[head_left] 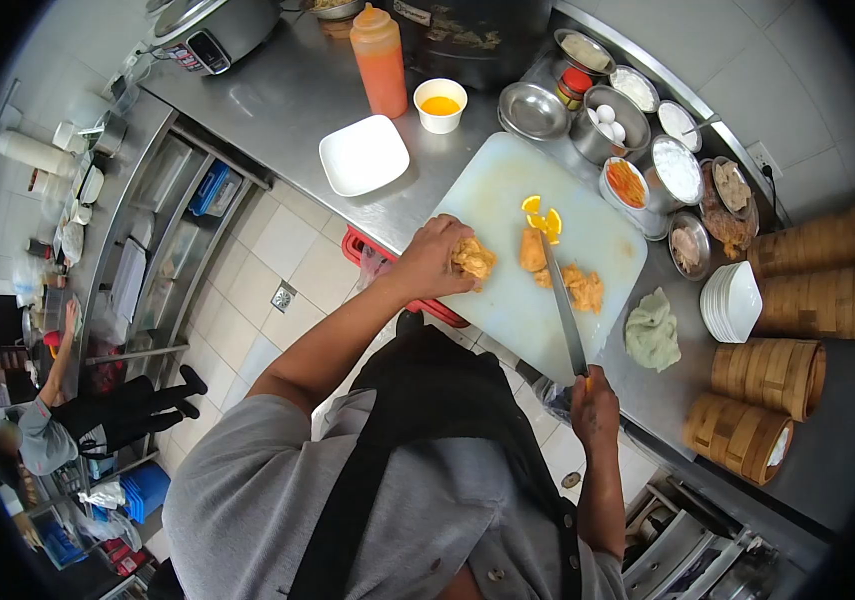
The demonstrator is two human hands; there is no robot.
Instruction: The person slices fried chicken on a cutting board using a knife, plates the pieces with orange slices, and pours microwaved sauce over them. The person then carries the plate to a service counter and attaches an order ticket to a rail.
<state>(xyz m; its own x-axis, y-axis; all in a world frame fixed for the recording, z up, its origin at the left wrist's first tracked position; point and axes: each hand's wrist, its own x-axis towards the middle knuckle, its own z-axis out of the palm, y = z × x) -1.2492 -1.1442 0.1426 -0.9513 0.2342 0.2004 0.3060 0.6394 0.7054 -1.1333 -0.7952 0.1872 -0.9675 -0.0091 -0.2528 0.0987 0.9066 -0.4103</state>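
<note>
Stainless steel counters (248, 90) and pale floor tiles (293, 235) surround a person in a gray shirt (233, 480) and black apron (438, 400) at a whitish cutting board (488, 190). On a clock face centered on the board, the left hand (440, 255) at 9 o'clock curls around a craggy golden clump (474, 260); the right hand (596, 395) at 5 o'clock grips a long knife (569, 325), tip toward 12. Mid-board, a golden chunk (532, 252) and ragged pieces (585, 290) flank the blade, below juicy orange wedges (554, 221). Metal bowls (535, 112) crowd the edge from 12 to 2 o'clock, beside a white tub (608, 196) of orange shreds (626, 183). At 4 o'clock lies a crumpled green cloth (654, 330), near stacked white dishes (731, 303) and round bamboo steamers (768, 378). A glossy white dish (364, 155) sits at 10 o'clock; at 11 stand a plastic squeeze bottle (381, 72) and a white cup (440, 123). The left forearm (333, 325) partly hides a red basket (356, 242).
</note>
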